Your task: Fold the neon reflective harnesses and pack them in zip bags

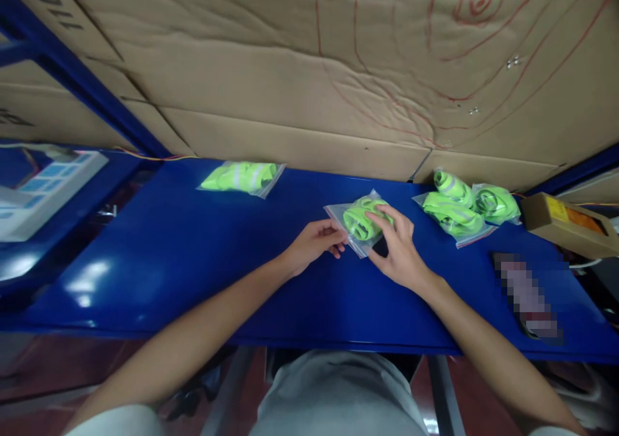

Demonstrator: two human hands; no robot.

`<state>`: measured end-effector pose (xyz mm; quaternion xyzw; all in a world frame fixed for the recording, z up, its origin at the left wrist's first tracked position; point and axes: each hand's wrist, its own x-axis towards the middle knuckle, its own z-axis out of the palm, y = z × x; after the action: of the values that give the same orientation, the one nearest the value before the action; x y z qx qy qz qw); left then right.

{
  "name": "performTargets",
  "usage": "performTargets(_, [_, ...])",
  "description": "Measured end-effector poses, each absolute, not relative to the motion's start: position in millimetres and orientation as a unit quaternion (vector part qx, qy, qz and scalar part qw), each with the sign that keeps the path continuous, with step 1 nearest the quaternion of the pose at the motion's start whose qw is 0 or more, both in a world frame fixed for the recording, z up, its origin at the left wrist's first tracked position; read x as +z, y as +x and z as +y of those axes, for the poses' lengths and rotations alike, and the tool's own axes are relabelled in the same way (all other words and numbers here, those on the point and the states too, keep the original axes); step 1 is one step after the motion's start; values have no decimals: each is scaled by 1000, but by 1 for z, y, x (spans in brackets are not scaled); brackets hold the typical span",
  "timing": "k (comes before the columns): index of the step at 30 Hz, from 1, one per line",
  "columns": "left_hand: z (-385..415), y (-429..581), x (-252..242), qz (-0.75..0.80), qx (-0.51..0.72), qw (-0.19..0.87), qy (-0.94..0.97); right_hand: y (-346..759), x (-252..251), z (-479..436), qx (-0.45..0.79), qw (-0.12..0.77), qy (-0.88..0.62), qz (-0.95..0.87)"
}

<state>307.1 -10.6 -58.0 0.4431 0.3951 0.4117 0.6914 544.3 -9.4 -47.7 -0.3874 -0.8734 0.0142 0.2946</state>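
In the middle of the blue table, a clear zip bag (362, 222) holds a rolled neon-yellow strap with pale reflective bands. My left hand (319, 241) pinches the bag's zip edge at its left corner. Around the bag's right side curve the fingers of my right hand (397, 246), pressing on the rolled strap from above. Part of the bag is hidden under the right fingers. Another bagged neon strap (242, 177) lies apart at the back left. To the right, several similar bags (452, 211) sit bunched together.
Cardboard (271, 75) with red pen lines stands along the back of the blue table (193, 255). At the right are a cardboard box (568, 223) and a pixelated flat object (527, 297). A white tray-like item (58, 188) is at the far left.
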Motion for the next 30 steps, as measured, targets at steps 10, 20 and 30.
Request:
performTargets(10, [-18, 313, -62, 374, 399, 664, 510, 529, -38, -26, 146, 297, -380, -864])
performTargets(20, [-19, 316, -58, 359, 397, 636, 556, 529, -32, -26, 213, 317, -386, -840])
performTargets(30, [-31, 315, -44, 392, 371, 556, 632, 557, -30, -8, 151, 442, -517, -717])
